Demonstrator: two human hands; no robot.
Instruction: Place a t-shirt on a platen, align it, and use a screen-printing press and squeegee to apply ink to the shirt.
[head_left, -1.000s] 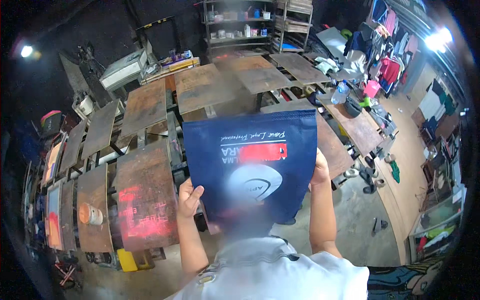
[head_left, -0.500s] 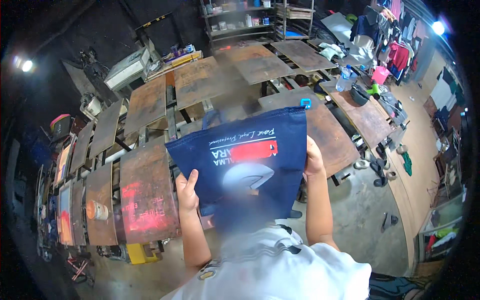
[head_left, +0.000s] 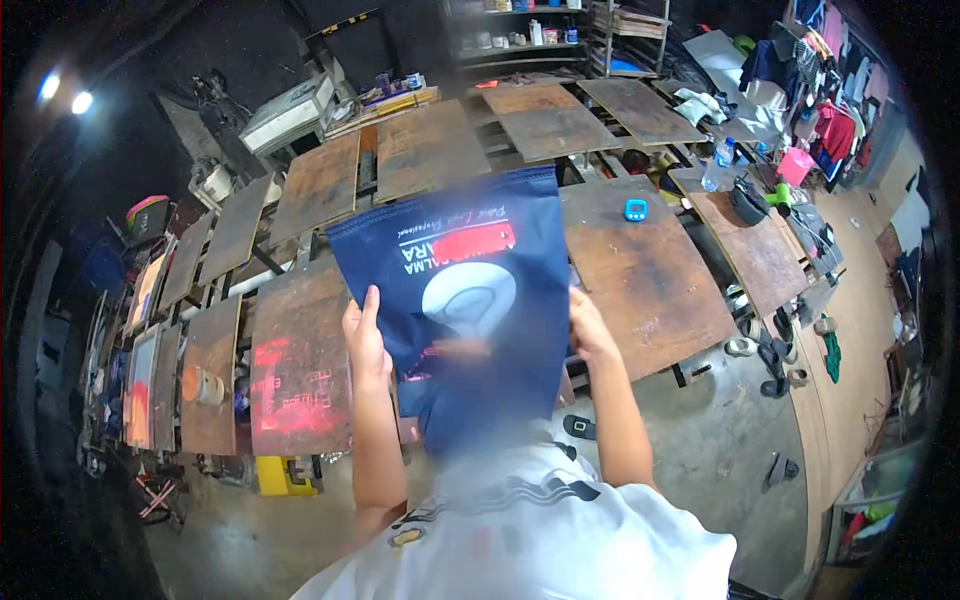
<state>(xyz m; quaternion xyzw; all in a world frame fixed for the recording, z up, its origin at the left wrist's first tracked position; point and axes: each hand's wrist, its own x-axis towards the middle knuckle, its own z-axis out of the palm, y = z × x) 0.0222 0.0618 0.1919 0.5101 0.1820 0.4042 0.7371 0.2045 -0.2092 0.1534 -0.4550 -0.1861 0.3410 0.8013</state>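
A navy fabric bag (head_left: pixel 400 300) with white lettering, a red patch and a pale round emblem is held up over the boards, its top slightly tilted. My left hand (head_left: pixel 365 335) grips its left edge, thumb raised along the front. My right hand (head_left: pixel 588 325) holds the right edge, its fingertips partly hidden by the bag. A blurred band runs down the middle of the view and obscures the bag's lower part.
Rows of stained boards (head_left: pixel 650 290) surround the bag, with a small blue device (head_left: pixel 636 210), a water bottle (head_left: pixel 718 165) and an orange-lidded tub (head_left: pixel 203 383) on them. Shelves (head_left: pixel 520 30) stand behind, hung clothes (head_left: pixel 830 135) at right, footwear (head_left: pixel 772 365) on the floor.
Both hands and the bag have shifted leftward and higher in the view, and the bag's tilt has changed. The blue device, earlier hidden behind the bag, now shows. The camera's view has shifted slightly.
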